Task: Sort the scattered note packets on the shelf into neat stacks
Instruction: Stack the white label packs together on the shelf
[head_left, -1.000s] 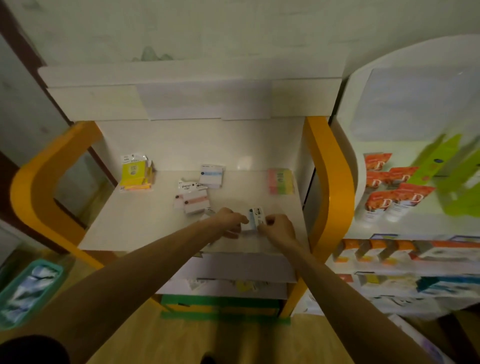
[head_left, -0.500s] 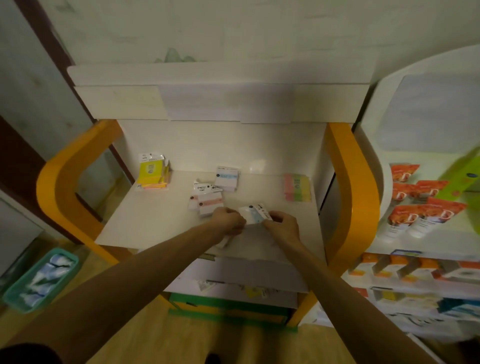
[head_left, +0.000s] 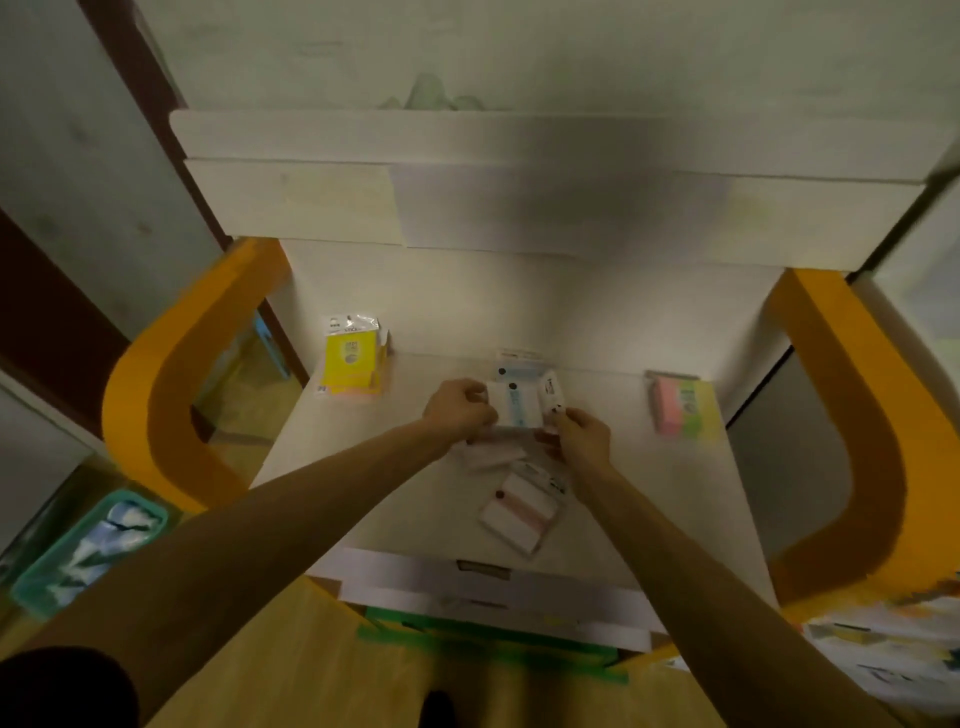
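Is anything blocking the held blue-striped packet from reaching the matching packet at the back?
Nothing visible does. Both the left hand and right hand hold the blue-striped packet just in front of the matching packet; no object shows between them.

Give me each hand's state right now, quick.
Left hand: fingers pinch the blue-striped note packet.
Right hand: fingers pinch the same packet's right side.

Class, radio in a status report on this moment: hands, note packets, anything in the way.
Left hand and right hand both pinching the blue-striped packet above the shelf. Pink-striped packets loose near the front edge. Nothing blocking.
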